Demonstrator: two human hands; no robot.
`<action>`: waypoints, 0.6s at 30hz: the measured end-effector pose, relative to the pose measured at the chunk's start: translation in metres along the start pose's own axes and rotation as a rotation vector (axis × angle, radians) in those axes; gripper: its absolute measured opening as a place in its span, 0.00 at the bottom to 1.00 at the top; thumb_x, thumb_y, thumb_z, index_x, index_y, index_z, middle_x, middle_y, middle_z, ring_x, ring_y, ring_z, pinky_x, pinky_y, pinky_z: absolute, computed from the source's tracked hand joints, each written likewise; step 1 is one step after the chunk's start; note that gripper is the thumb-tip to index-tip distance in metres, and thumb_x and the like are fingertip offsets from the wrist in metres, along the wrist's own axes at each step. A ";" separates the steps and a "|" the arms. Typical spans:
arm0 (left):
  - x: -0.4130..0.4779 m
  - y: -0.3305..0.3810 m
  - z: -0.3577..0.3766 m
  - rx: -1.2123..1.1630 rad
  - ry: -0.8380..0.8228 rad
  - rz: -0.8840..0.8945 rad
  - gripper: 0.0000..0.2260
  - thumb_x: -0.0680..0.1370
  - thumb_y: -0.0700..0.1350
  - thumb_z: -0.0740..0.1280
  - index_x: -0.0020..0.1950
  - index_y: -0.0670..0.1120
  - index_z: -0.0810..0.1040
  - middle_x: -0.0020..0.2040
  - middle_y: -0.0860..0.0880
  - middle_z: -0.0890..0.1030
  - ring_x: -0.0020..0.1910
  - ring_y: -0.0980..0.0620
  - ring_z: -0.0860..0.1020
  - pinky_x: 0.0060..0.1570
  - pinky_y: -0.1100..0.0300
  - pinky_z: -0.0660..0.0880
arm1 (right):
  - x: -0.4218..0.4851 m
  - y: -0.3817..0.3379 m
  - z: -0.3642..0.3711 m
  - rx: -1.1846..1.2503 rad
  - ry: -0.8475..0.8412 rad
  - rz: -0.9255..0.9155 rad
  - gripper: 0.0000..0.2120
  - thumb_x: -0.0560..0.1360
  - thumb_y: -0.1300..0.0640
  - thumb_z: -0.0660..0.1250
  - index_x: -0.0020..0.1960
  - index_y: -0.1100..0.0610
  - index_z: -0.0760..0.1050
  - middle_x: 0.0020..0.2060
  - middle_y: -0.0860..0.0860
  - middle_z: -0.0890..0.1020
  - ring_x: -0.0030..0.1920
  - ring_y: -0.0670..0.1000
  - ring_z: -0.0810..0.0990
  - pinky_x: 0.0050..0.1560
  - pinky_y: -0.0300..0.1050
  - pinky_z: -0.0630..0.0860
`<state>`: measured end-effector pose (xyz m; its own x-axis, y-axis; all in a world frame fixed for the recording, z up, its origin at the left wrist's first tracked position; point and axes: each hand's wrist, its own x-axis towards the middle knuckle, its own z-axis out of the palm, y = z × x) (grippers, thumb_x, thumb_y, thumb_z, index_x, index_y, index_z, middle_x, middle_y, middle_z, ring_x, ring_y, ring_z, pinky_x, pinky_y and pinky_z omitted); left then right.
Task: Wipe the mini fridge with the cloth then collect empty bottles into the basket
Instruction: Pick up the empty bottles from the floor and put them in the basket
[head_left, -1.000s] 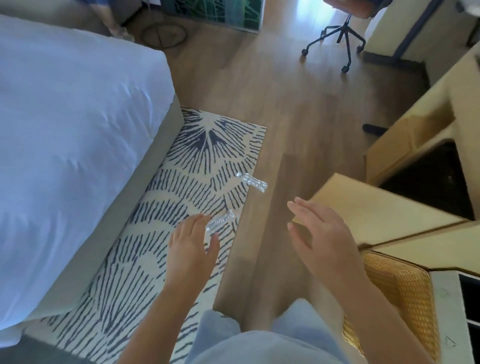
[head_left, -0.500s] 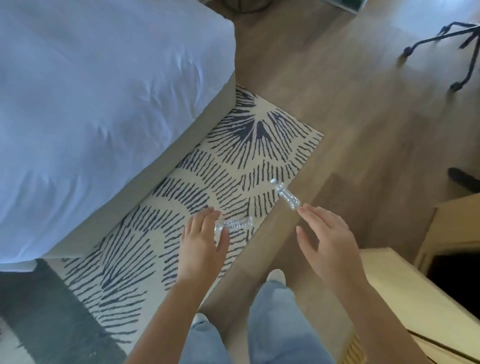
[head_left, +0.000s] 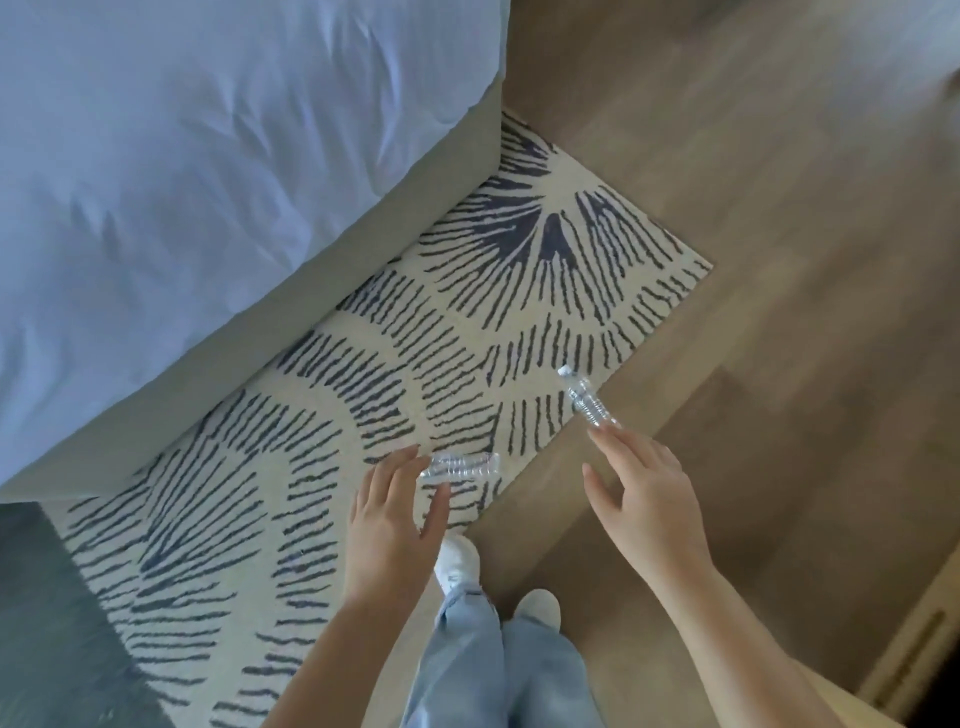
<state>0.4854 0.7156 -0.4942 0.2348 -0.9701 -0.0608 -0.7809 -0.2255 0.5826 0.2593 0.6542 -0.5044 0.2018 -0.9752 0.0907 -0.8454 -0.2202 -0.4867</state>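
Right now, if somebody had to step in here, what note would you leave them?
Left hand: open, fingers spread around the near bottle, not closed on it.
Right hand: open, fingertips by the far bottle.
Both bottles lie on the rug beside the bed.
Done: no bottle picked up. Fridge, cloth and basket are out of view.
To do: grasp both, carry to the basket.

The rug under the left hand is cream with dark navy dashes in fans. The bottle by it and the second bottle by the right hand are clear and ribbed. Right of that hand the floor is brown wood.
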 end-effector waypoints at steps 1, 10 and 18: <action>0.006 -0.012 0.017 0.014 -0.020 -0.005 0.18 0.75 0.53 0.59 0.54 0.41 0.77 0.55 0.45 0.78 0.56 0.47 0.74 0.52 0.49 0.74 | 0.001 0.010 0.018 -0.005 -0.004 0.016 0.17 0.73 0.53 0.61 0.57 0.60 0.77 0.50 0.55 0.82 0.49 0.58 0.80 0.53 0.53 0.76; 0.040 -0.137 0.188 0.113 -0.220 -0.132 0.16 0.75 0.50 0.66 0.59 0.42 0.76 0.57 0.45 0.78 0.58 0.42 0.75 0.57 0.47 0.70 | 0.002 0.126 0.189 -0.002 -0.126 0.139 0.17 0.72 0.57 0.69 0.60 0.59 0.76 0.52 0.54 0.81 0.51 0.58 0.79 0.52 0.52 0.76; 0.060 -0.225 0.317 0.177 -0.415 -0.111 0.24 0.74 0.52 0.67 0.68 0.48 0.68 0.67 0.52 0.69 0.69 0.52 0.62 0.69 0.58 0.54 | -0.001 0.231 0.301 -0.001 -0.244 0.365 0.20 0.73 0.56 0.68 0.65 0.56 0.72 0.59 0.51 0.77 0.58 0.56 0.75 0.56 0.48 0.69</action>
<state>0.4917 0.6796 -0.8856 0.0994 -0.8847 -0.4554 -0.8592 -0.3072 0.4091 0.2124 0.6104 -0.8785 0.0009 -0.9555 -0.2950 -0.8835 0.1374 -0.4479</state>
